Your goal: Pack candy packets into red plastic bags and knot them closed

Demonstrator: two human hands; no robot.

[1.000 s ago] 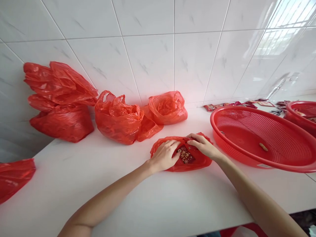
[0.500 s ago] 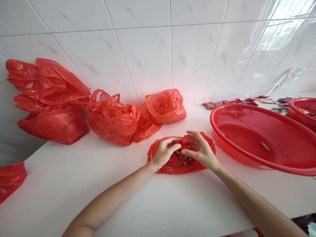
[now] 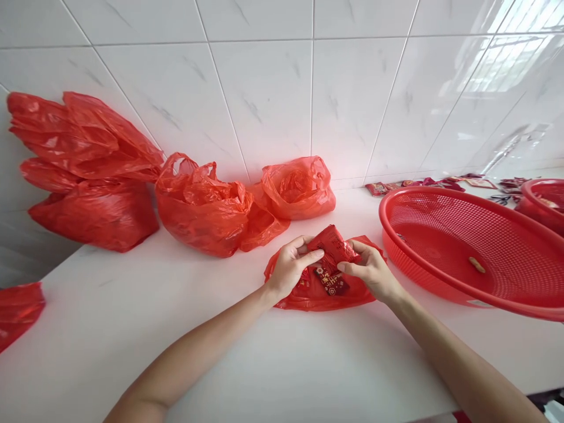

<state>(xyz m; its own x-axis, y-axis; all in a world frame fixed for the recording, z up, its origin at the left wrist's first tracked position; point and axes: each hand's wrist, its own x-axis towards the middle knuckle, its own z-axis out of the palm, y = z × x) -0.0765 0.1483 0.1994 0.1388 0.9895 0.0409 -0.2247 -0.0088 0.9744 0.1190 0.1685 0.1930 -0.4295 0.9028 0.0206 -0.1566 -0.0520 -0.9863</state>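
A small shiny red packet (image 3: 333,242) is held tilted between my two hands. My left hand (image 3: 291,265) grips its left end, thumb toward me, while my right hand (image 3: 371,271) pinches the right end. Beneath them a red plastic bag (image 3: 315,303) lies spread open on the white tabletop. Inside that bag a dark red packet with gold print (image 3: 332,283) shows, with more red wrapping at its left. The lettering is too small to read.
Several red plastic bags (image 3: 200,220) stand along the tiled wall at the back left. A big red mesh basket (image 3: 434,288) sits at the right, with a peanut-like thing (image 3: 476,265) inside. Small packets (image 3: 382,188) lie behind it, beside another red basket (image 3: 544,214).
The shiny red packet is now lifted into clear view above the bag. My right fingers, spread apart before, have closed on its right end. The view has shifted slightly.
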